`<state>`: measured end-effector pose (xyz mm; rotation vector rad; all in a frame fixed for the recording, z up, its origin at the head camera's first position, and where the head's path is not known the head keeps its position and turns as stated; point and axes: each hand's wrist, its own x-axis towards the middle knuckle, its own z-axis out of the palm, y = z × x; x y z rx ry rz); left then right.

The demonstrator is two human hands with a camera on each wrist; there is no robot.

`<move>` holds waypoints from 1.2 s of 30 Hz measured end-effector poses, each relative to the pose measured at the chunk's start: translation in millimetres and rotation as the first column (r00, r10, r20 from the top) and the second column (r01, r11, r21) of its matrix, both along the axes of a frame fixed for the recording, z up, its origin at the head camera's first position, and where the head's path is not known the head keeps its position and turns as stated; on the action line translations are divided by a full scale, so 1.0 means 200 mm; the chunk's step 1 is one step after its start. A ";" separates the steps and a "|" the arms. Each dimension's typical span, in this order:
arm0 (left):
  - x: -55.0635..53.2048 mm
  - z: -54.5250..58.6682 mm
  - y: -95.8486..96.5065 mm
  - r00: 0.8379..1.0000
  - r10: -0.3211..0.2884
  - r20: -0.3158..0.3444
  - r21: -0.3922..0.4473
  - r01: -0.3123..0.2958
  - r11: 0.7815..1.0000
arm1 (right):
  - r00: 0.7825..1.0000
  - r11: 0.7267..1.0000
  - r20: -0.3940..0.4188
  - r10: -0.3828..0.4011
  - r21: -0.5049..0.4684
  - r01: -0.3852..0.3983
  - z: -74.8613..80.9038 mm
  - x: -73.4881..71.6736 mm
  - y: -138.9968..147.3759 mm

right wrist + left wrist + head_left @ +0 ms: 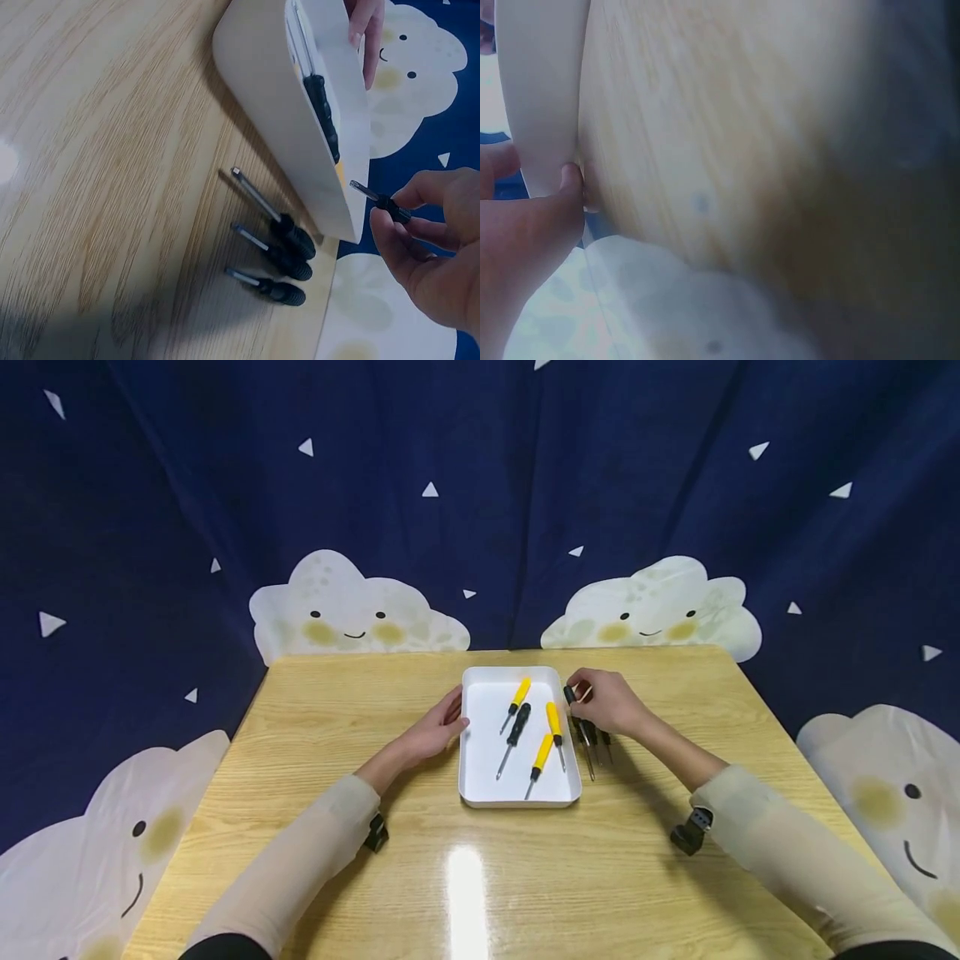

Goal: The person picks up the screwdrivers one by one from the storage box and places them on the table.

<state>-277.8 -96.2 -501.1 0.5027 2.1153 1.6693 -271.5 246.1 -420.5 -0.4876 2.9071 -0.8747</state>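
Pale sleeves (292,852) reach in from the lower corners of the head view, a black device (692,831) by each cuff. A dark blue curtain (375,435) with printed clouds (345,602) fills the top, and a wood-grain counter (322,710) spreads below it. Just right of centre sits a shallow white tray (480,693); it looks light, stiff and smooth, likely to slide if nudged, so its side wall is the sensible place to steady it.

The left hand (433,729) holds the tray's left wall, thumb at the rim and the other fingers along the outside, with little gap. The right hand (609,700), beside the tray's upper right, has thumb and fingers brought together in a pinch on a screwdriver.

Inside the tray lie three yellow-handled screwdrivers (554,718) and one black-handled screwdriver (519,727), shafts pointing toward the bottom of the frame. Three loose screwdrivers (291,264), also black-handled, lie side by side on the counter just right of the tray. Smallest to the eye is the held screwdriver (395,210), at right in the right wrist view, partly covered by the fingers. It should be rigid, light and hardly fragile; the ridged handle offers better grip than the slick metal shaft.
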 end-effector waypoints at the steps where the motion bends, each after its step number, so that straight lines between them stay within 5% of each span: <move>1: 0.00 0.00 0.00 1.000 0.001 0.000 -0.001 -0.001 1.000 | 1.000 1.000 0.003 -0.001 0.001 0.001 0.00 0.00 0.01; 36: -0.02 -0.01 -0.01 1.000 -0.007 0.000 0.008 0.007 1.000 | 0.983 0.985 0.081 -0.162 0.071 0.157 -0.15 -0.06 0.37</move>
